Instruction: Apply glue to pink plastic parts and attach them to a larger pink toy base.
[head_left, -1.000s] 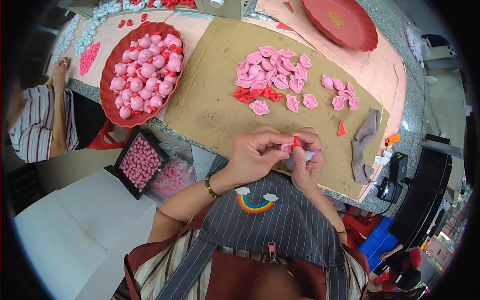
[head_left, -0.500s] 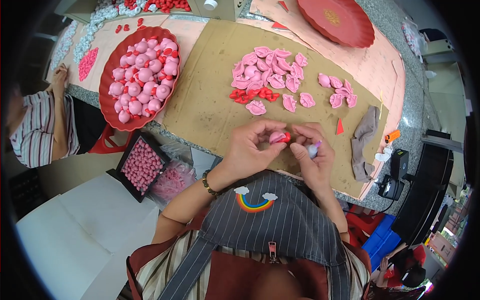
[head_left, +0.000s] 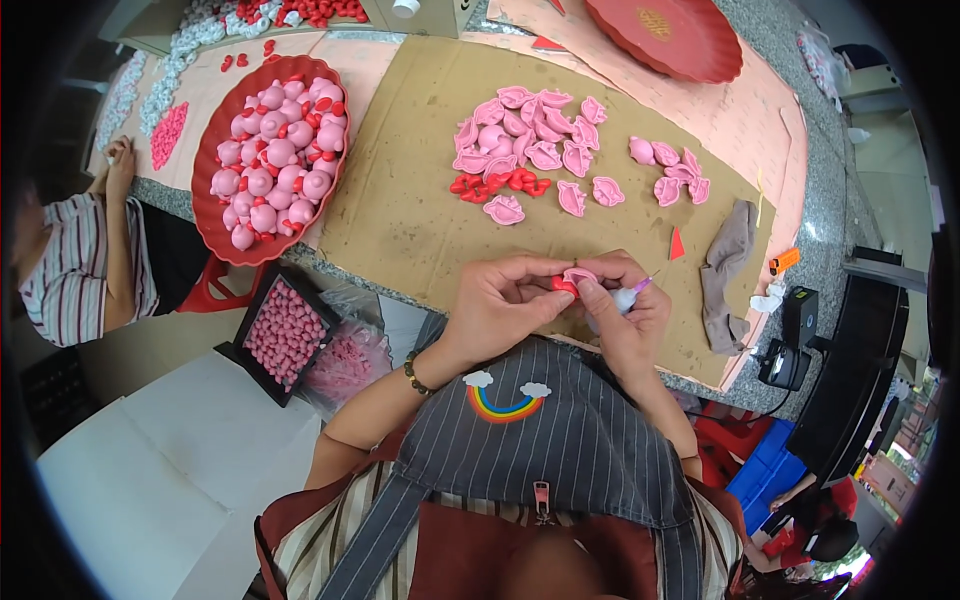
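Note:
In front of my apron, my left hand [head_left: 505, 305] pinches a small red plastic piece [head_left: 564, 286] between thumb and fingertips. A pink half shell [head_left: 578, 274] sits against it, partly covered by fingers. The right hand [head_left: 632, 315] is closed at the other side, its thumb and fingertips meeting on the same shell. Tucked in its fingers is a small pale needle-tipped bottle [head_left: 625, 299] with a purple collar. Just beyond lie a loose pile of pink shells [head_left: 543, 154] and a row of red pieces [head_left: 523, 180] on brown cardboard [head_left: 400, 150].
A scalloped red tray [head_left: 205, 190] heaped with pink-and-red figures stands at left. Another red tray [head_left: 700, 40] lies at the far right. A smaller shell group [head_left: 668, 190], a grey cloth [head_left: 728, 280] and an orange tool [head_left: 785, 261] are rightward. A person in stripes [head_left: 75, 260] sits at left.
My hands have drawn together. The red-and-pink piece has turned, so red now faces left and the pink shell lies to the right; my right fingertips have closed onto it.

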